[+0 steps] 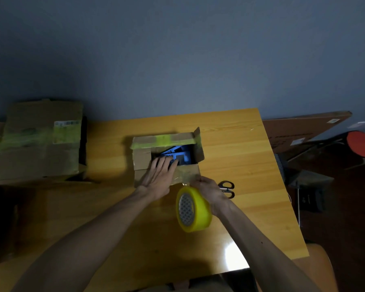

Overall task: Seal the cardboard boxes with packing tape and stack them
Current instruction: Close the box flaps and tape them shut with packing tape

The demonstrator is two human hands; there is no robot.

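Taping the small brown cardboard box [142, 160] at the middle of the yellow wooden table [240, 165].

Presses the left hand [159, 178] flat on the box's near flap, with fingers straight and slightly spread and tips reaching the blue plastic items [182, 154] in the box's opening. Pinches a clear glossy tape strip [185, 175], laid across that near flap, at the box's near right corner with the curled fingers of the right hand [209, 189]. Has the fat yellow packing-tape roll [198, 209] on edge just nearer than the box, touching the right hand; cannot tell whether resting on the table. Shows the box's far flap folded down under yellow-green tape and its right flap upright. Leaves steel scissors [228, 187] just right of the box's near corner, a large taped brown carton [40, 144] well left of the box, and a red round disc [360, 144] far right of it, off the table.
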